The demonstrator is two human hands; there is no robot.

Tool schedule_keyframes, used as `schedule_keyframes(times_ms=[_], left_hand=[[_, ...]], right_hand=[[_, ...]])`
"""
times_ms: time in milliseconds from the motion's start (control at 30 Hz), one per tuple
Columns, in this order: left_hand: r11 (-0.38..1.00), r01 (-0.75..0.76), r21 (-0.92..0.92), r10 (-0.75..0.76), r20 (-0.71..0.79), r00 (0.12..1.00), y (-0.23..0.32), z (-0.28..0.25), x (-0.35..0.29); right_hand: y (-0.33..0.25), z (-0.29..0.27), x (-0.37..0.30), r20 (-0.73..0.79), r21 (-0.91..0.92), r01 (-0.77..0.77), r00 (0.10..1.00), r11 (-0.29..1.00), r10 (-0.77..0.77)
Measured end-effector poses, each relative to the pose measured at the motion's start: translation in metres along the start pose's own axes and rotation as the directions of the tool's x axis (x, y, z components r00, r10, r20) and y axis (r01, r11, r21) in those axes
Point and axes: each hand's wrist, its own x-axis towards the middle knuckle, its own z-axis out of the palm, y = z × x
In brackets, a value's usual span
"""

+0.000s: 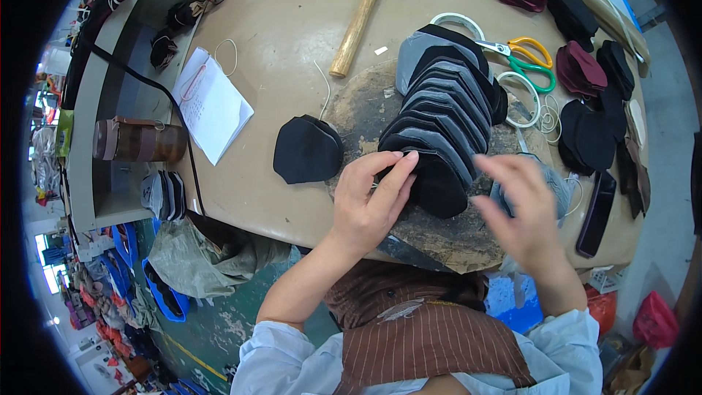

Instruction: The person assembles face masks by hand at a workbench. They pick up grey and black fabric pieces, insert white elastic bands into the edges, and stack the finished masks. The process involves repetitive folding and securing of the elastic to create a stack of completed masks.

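Note:
A long row of overlapping black and grey rounded fabric pieces (442,113) lies fanned across a worn, dark round board (468,243). At its near end, my left hand (365,201) pinches the upper left edge of a black fabric piece (440,190) between thumb and fingers. My right hand (523,208), blurred, is just right of that piece with thumb and fingers apart and nothing seen between them. To the left of the board sits a small black fabric stack (307,150) with a thin cord running from its top. A grey bundle (541,183) is partly hidden behind my right hand.
Beyond the board are a hammer (358,25), scissors (534,58) and tape rolls (521,102). Maroon (581,69) and black fabric stacks (589,135) line the right side, near a phone (596,213). Papers (212,106) and a brown bottle (142,140) are leftward.

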Motion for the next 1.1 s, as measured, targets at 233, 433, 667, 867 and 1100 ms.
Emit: schedule_keyframes(times_ms=[233,433,667,867,1100], left_hand=[[0.999,-0.027,-0.019,0.029,0.122,0.992,-0.003,-0.008,0.012],[0.984,-0.176,-0.018,0.176,0.187,0.967,-0.006,-0.016,0.022],[0.954,-0.297,-0.036,0.299,0.187,0.936,-0.009,-0.015,0.028],[0.948,-0.317,-0.020,0.314,0.199,0.928,-0.010,-0.015,0.028],[0.947,-0.320,-0.019,0.318,0.191,0.929,-0.012,-0.013,0.025]], right_hand=[[-0.007,0.042,0.010,-0.123,-0.078,0.088,0.988,0.993,-0.097],[-0.007,0.046,0.005,-0.160,-0.109,0.093,0.981,0.990,-0.110],[-0.003,0.047,0.002,-0.160,-0.138,0.133,0.975,0.981,-0.155],[-0.002,0.048,0.002,-0.159,-0.128,0.134,0.975,0.983,-0.154],[-0.001,0.048,0.002,-0.159,-0.121,0.136,0.975,0.983,-0.155]])
